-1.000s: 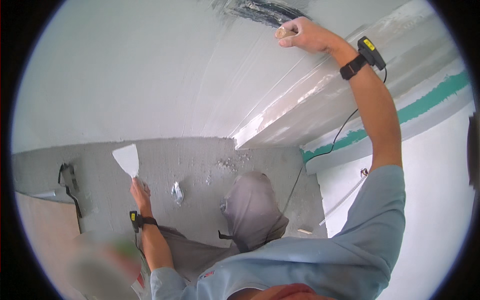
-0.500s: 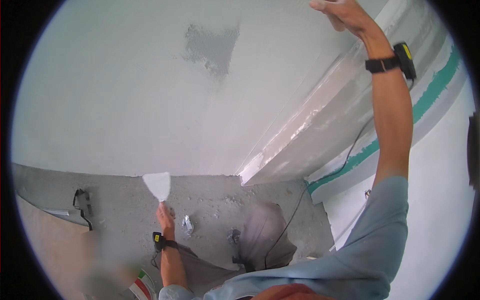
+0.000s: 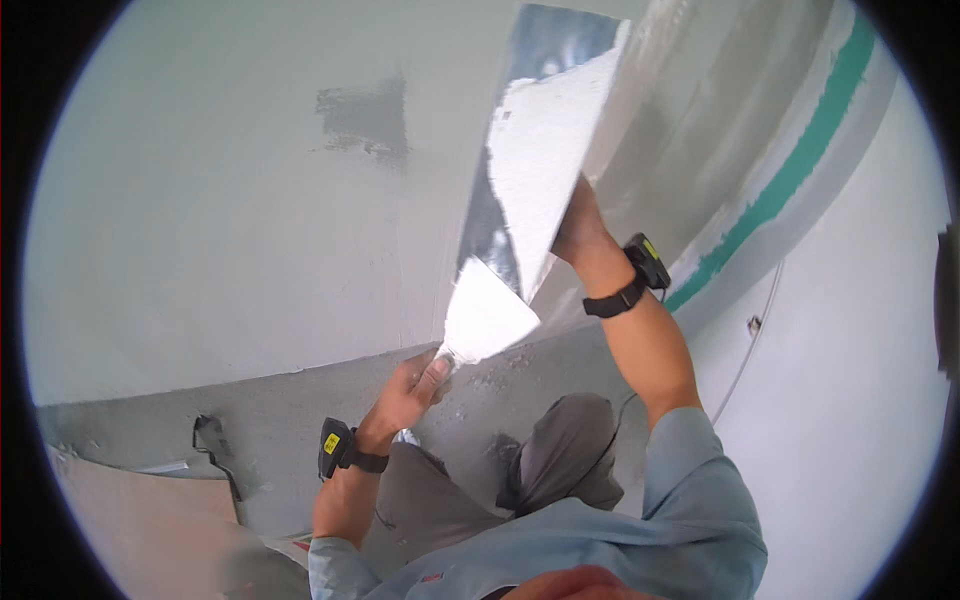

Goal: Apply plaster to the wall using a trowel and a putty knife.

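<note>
My left hand (image 3: 412, 388) is closed around the handle of a putty knife (image 3: 488, 318), whose wide blade is coated white. The blade's upper edge meets or overlaps the lower end of a long metal plastering trowel (image 3: 487, 205). White plaster (image 3: 555, 130) lies in a thick layer over much of the trowel's face. Behind the trowel's right edge, my right hand (image 3: 582, 225) grips it from the back; most of its fingers are hidden. The trowel is tilted, its far end up toward the top of the view, in front of a pale wall (image 3: 230, 220).
A dark grey patch (image 3: 365, 120) marks the wall. To the right, a plastered ledge and a green band (image 3: 800, 175) curve along a white surface. The grey floor (image 3: 290, 395) carries crumbs of debris, a dark strap (image 3: 212, 440) and a pale brown board (image 3: 150, 500) at lower left.
My right hand has come down and left from the upper right, bringing the trowel into view. My left hand has risen to the right with the putty knife, up to the trowel's lower end.
</note>
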A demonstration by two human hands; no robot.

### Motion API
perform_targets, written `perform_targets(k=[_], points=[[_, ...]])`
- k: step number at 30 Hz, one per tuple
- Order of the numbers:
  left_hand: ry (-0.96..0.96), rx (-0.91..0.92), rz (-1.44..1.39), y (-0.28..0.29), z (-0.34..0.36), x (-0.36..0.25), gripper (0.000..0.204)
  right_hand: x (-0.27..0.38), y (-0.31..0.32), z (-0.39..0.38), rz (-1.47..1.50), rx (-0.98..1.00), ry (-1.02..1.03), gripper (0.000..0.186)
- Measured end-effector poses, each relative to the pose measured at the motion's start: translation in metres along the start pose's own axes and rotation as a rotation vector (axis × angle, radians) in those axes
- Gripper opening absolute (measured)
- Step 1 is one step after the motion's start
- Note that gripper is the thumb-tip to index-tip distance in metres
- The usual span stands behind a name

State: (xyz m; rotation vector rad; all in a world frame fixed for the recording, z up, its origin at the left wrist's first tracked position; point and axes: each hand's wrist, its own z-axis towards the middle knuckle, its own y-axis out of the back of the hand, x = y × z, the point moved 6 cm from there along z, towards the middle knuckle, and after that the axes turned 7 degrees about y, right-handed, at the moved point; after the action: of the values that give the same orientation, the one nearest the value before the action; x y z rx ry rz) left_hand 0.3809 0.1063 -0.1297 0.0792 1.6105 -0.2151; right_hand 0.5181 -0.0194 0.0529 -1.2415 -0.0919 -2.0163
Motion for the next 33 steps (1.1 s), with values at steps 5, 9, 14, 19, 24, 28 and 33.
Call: perform_targets(k=[5,9,14,19,24,28,33], points=[[-0.009,-0.352,-0.106,0.047,-0.022,-0.015,0.042,-0.052,0.018,-0.04,-0.805,0.455,-0.507,0.023],[0.016,-0.471,-0.053,0.1,-0.06,-0.018,0.047,-0.027,0.099,-0.022,-1.285,0.527,-0.353,0.019],[-0.02,-0.607,-0.123,0.116,-0.098,-0.001,0.045,0.11,0.064,0.085,-1.538,0.175,0.462,0.035],[0.029,-0.621,-0.154,0.108,-0.101,0.014,0.045,0.204,0.007,0.172,-1.908,-0.17,1.111,0.037],[0.054,-0.679,-0.179,0.104,-0.097,0.018,0.046,0.215,-0.02,0.195,-2.023,-0.442,0.788,0.031],[0.009,-0.684,-0.185,0.11,-0.094,0.025,0.046,0.214,0.002,0.202,-1.807,-0.451,0.581,0.03],[0.035,-0.719,-0.177,0.123,-0.094,0.031,0.045,0.14,0.04,0.158,-1.917,-0.326,0.474,0.028]])
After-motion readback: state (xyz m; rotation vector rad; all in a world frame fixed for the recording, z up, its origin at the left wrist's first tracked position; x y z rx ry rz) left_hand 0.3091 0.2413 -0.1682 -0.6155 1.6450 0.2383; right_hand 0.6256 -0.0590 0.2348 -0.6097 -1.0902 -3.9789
